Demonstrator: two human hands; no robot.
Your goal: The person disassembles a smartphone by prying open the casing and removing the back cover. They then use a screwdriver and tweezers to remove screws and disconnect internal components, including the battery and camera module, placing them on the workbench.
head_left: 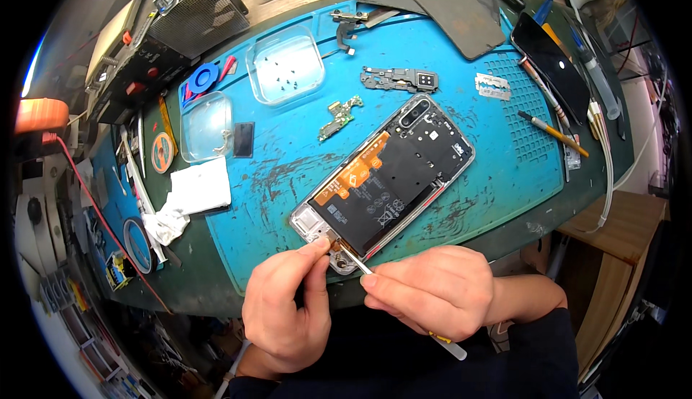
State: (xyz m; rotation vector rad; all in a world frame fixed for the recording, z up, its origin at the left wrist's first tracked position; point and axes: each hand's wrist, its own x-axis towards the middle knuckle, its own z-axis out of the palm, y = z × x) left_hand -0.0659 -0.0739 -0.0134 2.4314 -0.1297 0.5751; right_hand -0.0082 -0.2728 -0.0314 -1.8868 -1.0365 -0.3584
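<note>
An opened smartphone lies slantwise on the blue work mat, its black battery and orange label showing. At its lower end my left hand is closed, thumb and fingertip pinched over a small brownish flex-like piece; whether it grips that piece I cannot tell. My right hand is closed round a slim silver pry tool. The tool's thin tip touches the phone's lower end beside the left fingertips. A green circuit board and a dark speaker module lie beyond the phone.
A clear tray with several tiny screws stands at the back. A second clear tray, white wipes and tape rolls lie left. On the right are a razor blade, a yellow-handled tool and a black phone.
</note>
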